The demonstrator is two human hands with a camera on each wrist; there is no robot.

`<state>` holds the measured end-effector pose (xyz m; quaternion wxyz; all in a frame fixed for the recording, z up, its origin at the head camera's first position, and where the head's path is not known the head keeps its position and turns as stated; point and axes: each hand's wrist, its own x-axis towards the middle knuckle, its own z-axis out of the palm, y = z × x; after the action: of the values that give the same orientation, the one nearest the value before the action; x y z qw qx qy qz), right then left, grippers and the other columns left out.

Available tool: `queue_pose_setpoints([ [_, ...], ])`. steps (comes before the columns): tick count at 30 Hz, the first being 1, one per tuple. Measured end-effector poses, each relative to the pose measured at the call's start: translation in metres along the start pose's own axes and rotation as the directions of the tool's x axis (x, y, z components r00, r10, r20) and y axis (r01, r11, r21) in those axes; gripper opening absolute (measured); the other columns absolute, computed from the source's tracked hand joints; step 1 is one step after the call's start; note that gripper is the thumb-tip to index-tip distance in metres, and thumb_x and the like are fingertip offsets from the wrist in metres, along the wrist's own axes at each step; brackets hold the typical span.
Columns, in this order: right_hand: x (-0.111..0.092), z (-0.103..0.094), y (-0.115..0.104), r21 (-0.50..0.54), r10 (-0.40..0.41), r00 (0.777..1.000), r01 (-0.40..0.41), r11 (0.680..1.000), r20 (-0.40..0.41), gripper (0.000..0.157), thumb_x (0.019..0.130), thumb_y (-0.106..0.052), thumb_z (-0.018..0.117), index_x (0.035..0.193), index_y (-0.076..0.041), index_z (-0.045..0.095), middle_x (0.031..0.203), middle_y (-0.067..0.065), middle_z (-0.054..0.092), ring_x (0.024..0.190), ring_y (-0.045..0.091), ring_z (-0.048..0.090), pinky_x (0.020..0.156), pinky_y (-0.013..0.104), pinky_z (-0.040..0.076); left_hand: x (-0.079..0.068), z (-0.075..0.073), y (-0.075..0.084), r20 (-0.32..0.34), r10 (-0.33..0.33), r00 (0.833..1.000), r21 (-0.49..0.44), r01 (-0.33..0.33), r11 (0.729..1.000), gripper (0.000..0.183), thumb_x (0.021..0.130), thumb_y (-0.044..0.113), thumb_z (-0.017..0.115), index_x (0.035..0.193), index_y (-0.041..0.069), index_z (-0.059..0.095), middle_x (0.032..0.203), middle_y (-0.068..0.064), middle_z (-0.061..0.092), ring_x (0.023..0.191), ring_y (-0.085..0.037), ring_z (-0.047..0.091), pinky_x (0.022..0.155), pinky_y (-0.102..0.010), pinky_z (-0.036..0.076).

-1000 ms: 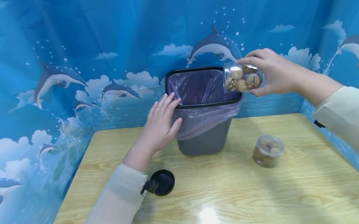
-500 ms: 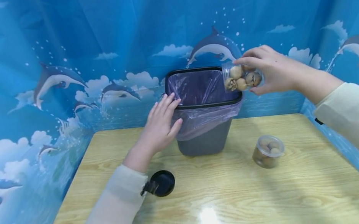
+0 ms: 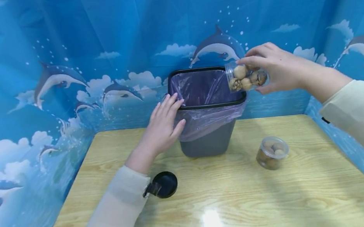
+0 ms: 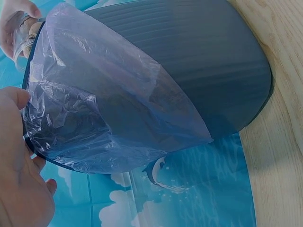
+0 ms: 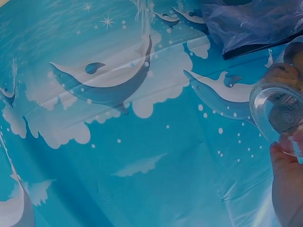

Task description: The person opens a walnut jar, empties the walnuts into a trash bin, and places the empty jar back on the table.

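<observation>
My right hand (image 3: 277, 67) grips a clear plastic jar (image 3: 246, 75) of round tan and brown pieces, some with dark cracked markings. The jar lies tipped on its side at the bin's right rim, mouth toward the bin, pieces still inside. In the right wrist view, fingertips show by the jar's base (image 5: 284, 113). A grey trash bin (image 3: 207, 141) stands upright, lined with a purple plastic bag (image 3: 209, 119) folded over its black rim. My left hand (image 3: 162, 124) rests on the bin's left rim with extended fingers; the left wrist view shows its thumb (image 4: 19, 97) at the rim.
A second clear jar (image 3: 272, 153) with similar round pieces stands on the wooden table (image 3: 252, 205), right of the bin. A round black lid (image 3: 165, 184) lies by the left wrist. A blue dolphin-print curtain (image 3: 140, 25) hangs close behind the bin.
My right hand has risen slightly and its tilt has altered, with the jar still in its grip. Pieces in the jar have shifted a little. The left hand has stayed on the rim.
</observation>
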<state>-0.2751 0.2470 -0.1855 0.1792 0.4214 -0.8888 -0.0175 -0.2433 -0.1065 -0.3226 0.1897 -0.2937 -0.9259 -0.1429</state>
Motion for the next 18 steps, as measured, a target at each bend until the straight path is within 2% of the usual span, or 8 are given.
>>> queue_pose_setpoints([
  [18,0.0020,-0.0083,-0.0077,-0.026,0.014,0.997,-0.012,1.000,0.072,0.087,0.065,-0.020,0.081,0.141,-0.026,0.038,0.134,0.014,0.039,0.120,0.037,0.031,0.088,0.055,0.034,-0.0010,-0.0007,0.0008,-0.002,-0.008,1.000,-0.011,0.008,1.000,0.057,0.097,0.042,0.034,0.148,0.021,0.017,0.154,0.002,0.003,0.141,-0.020,-0.001,0.112,-0.042,0.001],
])
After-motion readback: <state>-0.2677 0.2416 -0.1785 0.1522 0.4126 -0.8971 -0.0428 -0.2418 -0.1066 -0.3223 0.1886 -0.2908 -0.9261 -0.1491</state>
